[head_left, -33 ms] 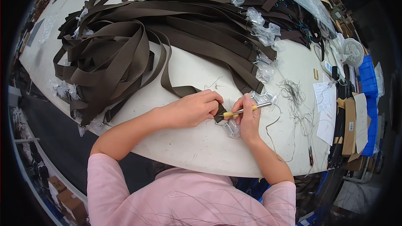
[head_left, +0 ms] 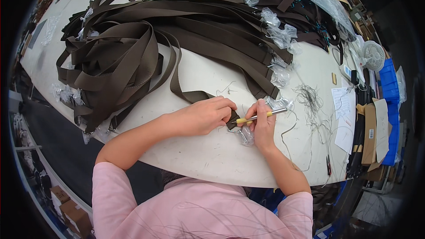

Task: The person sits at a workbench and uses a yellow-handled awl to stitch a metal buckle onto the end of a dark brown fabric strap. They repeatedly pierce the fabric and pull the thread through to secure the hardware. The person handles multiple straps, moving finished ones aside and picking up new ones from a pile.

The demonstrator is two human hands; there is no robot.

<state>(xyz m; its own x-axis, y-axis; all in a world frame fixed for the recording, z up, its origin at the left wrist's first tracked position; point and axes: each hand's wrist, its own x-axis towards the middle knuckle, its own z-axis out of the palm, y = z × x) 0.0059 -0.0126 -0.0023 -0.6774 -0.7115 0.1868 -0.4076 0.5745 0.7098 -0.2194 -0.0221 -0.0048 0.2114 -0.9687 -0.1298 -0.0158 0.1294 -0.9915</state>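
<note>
A dark brown webbing strap (head_left: 195,95) runs from the coiled pile (head_left: 115,62) to the spot between my hands. My left hand (head_left: 208,116) is closed on the strap near its end, fingers bent downward. In my right hand (head_left: 263,126) is a slim pen-like tool (head_left: 278,111) with a silver shaft and yellow parts. Its yellow end meets the strap's end just beside my left fingertips; the exact contact is hidden. A metal buckle partly wrapped in clear plastic (head_left: 247,136) hangs from that end, below my right fingers.
More brown straps (head_left: 199,26) with plastic-wrapped metal ends lie across the white table (head_left: 199,163). Straps with teal-edged hardware (head_left: 301,9) sit at the back. To the right are loose threads (head_left: 310,99), paper sheets (head_left: 344,119), a small white fan (head_left: 372,55) and blue bins (head_left: 390,84).
</note>
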